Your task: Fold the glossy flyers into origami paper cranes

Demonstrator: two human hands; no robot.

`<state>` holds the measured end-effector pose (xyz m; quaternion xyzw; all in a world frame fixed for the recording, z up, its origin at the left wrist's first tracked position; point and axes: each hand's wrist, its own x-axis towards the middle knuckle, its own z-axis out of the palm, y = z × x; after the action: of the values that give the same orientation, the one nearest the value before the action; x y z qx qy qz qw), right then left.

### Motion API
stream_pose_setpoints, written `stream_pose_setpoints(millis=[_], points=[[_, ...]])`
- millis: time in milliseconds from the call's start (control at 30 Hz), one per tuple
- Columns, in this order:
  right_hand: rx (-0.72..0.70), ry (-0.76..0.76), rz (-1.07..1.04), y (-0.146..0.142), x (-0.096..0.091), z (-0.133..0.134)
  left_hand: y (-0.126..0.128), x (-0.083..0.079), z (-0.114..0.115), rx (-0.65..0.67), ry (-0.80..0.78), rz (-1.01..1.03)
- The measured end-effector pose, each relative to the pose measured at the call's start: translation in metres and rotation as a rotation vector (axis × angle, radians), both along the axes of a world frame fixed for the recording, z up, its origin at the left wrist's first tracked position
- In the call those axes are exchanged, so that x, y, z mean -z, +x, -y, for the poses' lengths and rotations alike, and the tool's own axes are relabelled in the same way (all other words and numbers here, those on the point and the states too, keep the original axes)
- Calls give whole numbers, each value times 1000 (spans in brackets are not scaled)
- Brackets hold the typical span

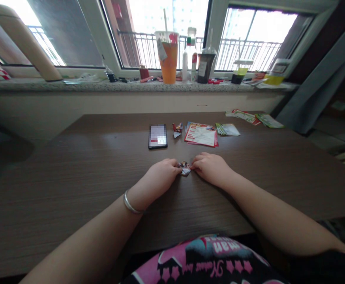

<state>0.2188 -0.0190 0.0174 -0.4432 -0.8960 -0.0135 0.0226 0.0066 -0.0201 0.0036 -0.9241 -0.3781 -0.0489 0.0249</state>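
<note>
A small folded paper piece (185, 169), printed in dark and light colours with a white part, lies low over the brown table (101, 177) between my hands. My left hand (165, 173), with a silver bangle at the wrist, pinches its left edge. The fingertips of my right hand (209, 165) are closed on its right edge. Just beyond sits another folded paper figure (177, 130), red, blue and white. To its left lies a phone (157, 136) with a blurred screen, and to its right a stack of printed paper sheets (201, 135).
Green-and-white cards (227, 129) lie right of the stack, with more leaflets (245, 116) at the far right corner. On the granite windowsill (86, 87) behind stand an orange drink cup (169, 59), a dark drink cup (206, 65), bottles and small items. A grey curtain (314, 83) hangs at right.
</note>
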Motion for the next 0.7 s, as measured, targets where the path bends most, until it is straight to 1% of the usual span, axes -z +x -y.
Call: stream_pose_setpoints(millis=[133,267,400,533,633,700], points=[[-24,-46,-47,7,-1,-4,1,-6,3,30,-9,-49],[-61,-74,-131,16,4,-13,1,-9,9,22,-13,-48],[-108,-161,-288,27,16,-29,2,-8,14,51,10,-12],[-163,-252,-517,35,31,-45,0,-3,14,32,-4,24],[-161,-244,-640,32,36,-48,-2,0,11,51,-45,110],[-126,-199,-646,27,36,-45,-3,1,8,89,-64,164]])
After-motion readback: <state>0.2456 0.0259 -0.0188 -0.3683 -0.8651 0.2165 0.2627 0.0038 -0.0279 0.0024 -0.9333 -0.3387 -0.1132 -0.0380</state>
